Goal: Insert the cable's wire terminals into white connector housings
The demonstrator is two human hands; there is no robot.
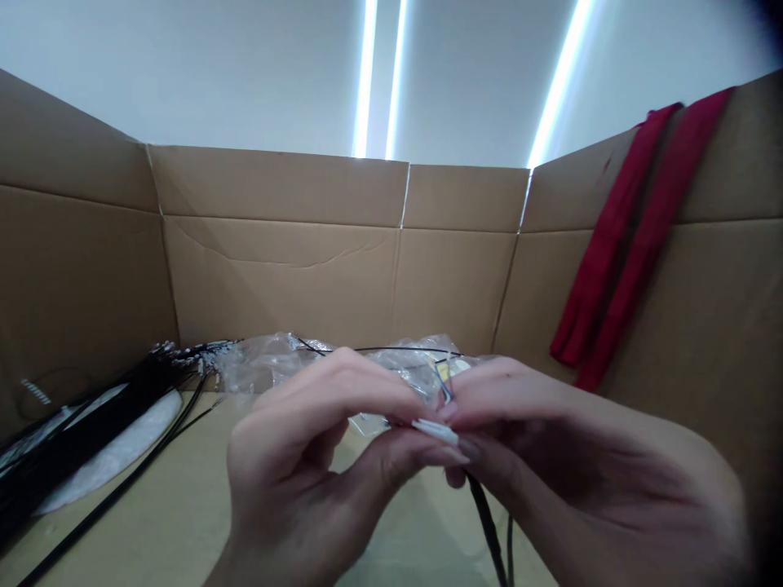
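Observation:
Near the middle, my left hand (330, 456) pinches a small white connector (435, 430) between thumb and fingers. My right hand (550, 456) meets it from the right, its thumb and fingertips closed at the connector's right end, where thin wires (441, 381) stick up between the fingers. From beneath the fingertips a black cable (486, 522) runs down toward the bottom edge. Exactly how the wires sit against the connector is hidden by the fingers.
A bundle of black cables (73, 444) lies at the left on a white round piece (116, 456). Clear plastic bags (269, 363) lie behind my hands. Cardboard walls (281, 277) surround the table (177, 522), and red cloth strips (636, 244) hang at the right.

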